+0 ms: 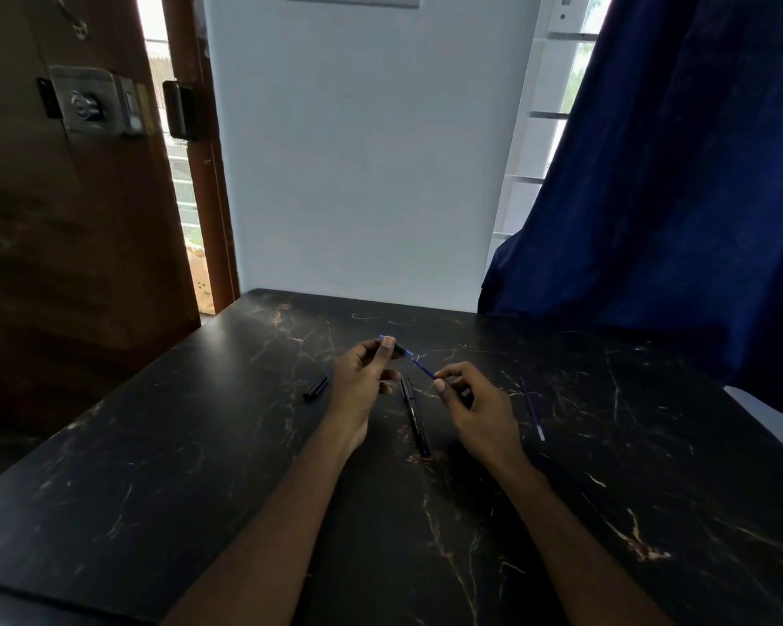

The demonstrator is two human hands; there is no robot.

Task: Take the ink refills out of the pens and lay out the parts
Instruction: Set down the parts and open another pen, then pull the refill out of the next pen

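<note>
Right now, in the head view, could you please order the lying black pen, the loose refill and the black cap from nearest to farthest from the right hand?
1. The black pen, just left of the right hand, and the loose refill, just right of it: too close to call.
2. The black cap, far left, beyond the left hand.

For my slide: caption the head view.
Left hand holds a pen while right hand pinches its blue refill above the table.

Dim room, daylight glaring through window (557, 115); edges bowed by wide-angle.
</note>
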